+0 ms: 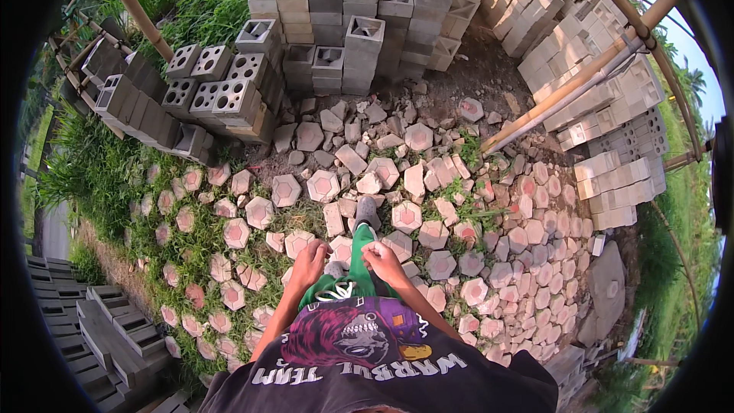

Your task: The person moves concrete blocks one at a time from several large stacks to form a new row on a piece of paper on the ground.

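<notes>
My left hand (310, 261) hangs in front of my green pants (359, 260), its fingers loosely curled in and nothing showing in them. Close by on the other side, my right hand (381, 258) is also curled closed, with no object visible in it. Both hands are apart from the ground and from each other. Below them, one grey-shod foot (367, 210) is set forward among hexagonal pavers. One pinkish hexagonal paver (323, 186) lies just ahead of that foot, and another paver (406, 216) lies to its right.
Tall stacks of grey concrete blocks (362, 53) stand ahead, with round-holed blocks (238, 99) at the left. More block stacks (619, 176) line the right, beside a slanting bamboo pole (566, 98). Broken rubble (352, 159) and grass (191, 241) make the footing uneven.
</notes>
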A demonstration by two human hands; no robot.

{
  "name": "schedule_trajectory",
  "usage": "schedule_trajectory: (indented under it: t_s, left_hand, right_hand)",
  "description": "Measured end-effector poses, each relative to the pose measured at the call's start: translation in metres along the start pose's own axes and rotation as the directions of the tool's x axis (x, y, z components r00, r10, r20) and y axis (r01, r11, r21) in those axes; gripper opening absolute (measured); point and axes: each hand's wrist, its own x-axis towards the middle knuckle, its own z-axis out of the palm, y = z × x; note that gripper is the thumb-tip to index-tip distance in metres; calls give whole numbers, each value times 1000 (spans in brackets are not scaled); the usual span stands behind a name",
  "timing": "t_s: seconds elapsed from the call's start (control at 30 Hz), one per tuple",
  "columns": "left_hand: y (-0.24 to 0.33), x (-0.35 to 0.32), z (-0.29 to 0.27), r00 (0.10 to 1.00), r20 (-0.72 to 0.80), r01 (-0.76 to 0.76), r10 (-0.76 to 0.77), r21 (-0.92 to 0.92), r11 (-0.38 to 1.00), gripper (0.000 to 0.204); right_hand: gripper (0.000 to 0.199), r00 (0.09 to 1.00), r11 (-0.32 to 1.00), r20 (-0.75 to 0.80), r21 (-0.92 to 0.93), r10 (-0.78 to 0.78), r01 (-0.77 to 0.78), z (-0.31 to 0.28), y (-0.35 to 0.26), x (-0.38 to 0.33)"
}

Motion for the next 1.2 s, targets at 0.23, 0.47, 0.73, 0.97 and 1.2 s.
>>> schedule_trajectory:
  t_s: [0.23, 0.47, 0.73, 0.97, 1.2]
  left_hand:
    - [22, 148, -1, 996, -94, 0, 6, 62, 998, 21]
    - [79, 236, 0, 971, -211, 91, -110, -98, 991, 15]
    - [78, 319, -15, 949, -150, 239, -277, -230, 943, 29]
    - [38, 479, -61, 940, 6, 324, -342, -337, 884, 32]
    - [-31, 671, -166, 859, 72, 498, -507, -345, 796, 26]
  right_hand:
    - [15, 987, 990, 152, -119, -57, 75, -58, -75, 177]
    - [20, 988, 983, 126, -170, 90, -68, -113, -137, 266]
    - [21, 940, 926, 62, -206, 335, -317, -143, -112, 343]
    - [20, 905, 879, -68, -216, 421, -425, -122, -120, 464]
    - [22, 787, 789, -121, -41, 605, -613, -61, -125, 618]
